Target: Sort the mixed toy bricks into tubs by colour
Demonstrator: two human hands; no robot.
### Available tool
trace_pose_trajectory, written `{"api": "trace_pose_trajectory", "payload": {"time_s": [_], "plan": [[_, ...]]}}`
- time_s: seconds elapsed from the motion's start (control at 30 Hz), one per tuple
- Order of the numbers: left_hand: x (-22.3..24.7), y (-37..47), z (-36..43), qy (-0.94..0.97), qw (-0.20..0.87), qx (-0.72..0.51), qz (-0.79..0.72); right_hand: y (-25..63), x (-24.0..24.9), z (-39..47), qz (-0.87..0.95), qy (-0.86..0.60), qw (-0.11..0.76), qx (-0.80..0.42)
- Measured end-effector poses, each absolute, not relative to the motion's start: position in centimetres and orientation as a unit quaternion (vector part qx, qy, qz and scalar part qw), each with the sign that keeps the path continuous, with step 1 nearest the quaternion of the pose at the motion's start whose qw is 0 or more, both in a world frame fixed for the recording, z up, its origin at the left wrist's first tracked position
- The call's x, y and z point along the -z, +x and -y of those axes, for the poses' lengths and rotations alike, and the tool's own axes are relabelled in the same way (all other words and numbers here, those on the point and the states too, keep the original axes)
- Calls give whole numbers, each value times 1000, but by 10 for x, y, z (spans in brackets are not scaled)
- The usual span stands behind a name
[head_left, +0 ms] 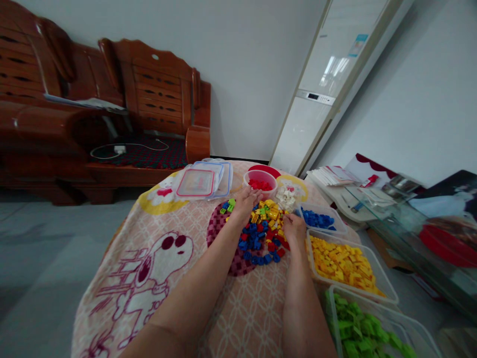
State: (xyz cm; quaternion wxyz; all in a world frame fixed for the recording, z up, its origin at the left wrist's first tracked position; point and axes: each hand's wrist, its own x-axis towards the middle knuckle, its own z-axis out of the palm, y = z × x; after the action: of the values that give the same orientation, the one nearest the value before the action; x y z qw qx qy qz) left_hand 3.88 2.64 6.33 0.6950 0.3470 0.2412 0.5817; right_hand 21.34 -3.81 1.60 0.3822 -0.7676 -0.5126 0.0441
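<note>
Mixed toy bricks [257, 236] in blue, yellow, red and green lie in a loose pile on the cloth-covered table [249, 308]. My left hand [246, 203] is over the pile's left side, its fingers stretched out beside a round pink tub [275, 186] that holds red bricks [260, 185]. At the pile's right edge, my right hand [294, 227] has its fingers bent together by the yellow bricks; what they hold, if anything, is too small to make out. White bricks [286, 198] form a small heap just right of the tub.
Along the right stand clear boxes of blue bricks [316, 219], yellow bricks [343, 261] and green bricks [365, 328]. Stacked lids [196, 182] lie at the table's back left. A glass-topped stand [413, 228] is beyond the boxes; a wooden bench [160, 94] is behind.
</note>
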Motion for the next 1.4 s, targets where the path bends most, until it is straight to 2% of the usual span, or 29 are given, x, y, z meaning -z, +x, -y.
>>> {"api": "trace_pose_trajectory", "payload": {"time_s": [0.23, 0.43, 0.57, 0.73, 0.83, 0.93, 1.03, 1.13, 1.23, 1.4], "plan": [[-60, 31, -27, 408, 688, -550, -242, 212, -17, 39, 517, -761, 390, -47], [-57, 21, -26, 590, 607, -452, -281, 211, -19, 39, 508, -768, 386, -52], [-66, 21, -16, 745, 503, -306, -314, 211, -19, 39, 513, -765, 386, -49], [-74, 32, 7, 911, 264, -144, -281, 211, -19, 41, 526, -756, 388, -33], [-71, 41, 17, 934, 166, -91, -304, 210, -20, 42, 530, -755, 385, -32], [-67, 46, 21, 935, 134, -75, -320, 210, -21, 43, 529, -757, 382, -33], [-66, 45, 17, 935, 157, -89, -304, 209, -21, 43, 528, -758, 381, -32], [-65, 41, 9, 921, 239, -139, -273, 209, -21, 42, 526, -758, 384, -34], [-61, 39, 1, 850, 387, -224, -278, 210, -20, 41, 516, -764, 385, -39], [-53, 41, -8, 598, 643, -379, -293, 211, -20, 40, 513, -769, 378, -46]]}}
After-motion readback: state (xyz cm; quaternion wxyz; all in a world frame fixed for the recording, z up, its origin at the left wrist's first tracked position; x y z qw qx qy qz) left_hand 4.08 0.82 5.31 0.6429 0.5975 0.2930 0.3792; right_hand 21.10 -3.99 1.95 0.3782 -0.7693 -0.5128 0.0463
